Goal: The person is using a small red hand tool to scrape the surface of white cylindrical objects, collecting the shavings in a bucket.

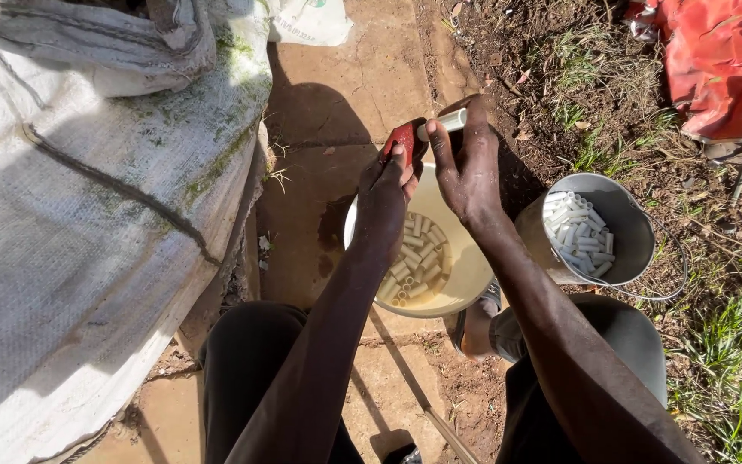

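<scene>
Head view: white tube [450, 121] pinched in right-hand fingers [465, 142], above bucket [465, 279].

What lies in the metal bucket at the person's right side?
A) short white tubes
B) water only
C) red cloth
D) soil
A: the metal bucket holds a heap of short white tubes, like those in the pale bowl under the hands.
</scene>
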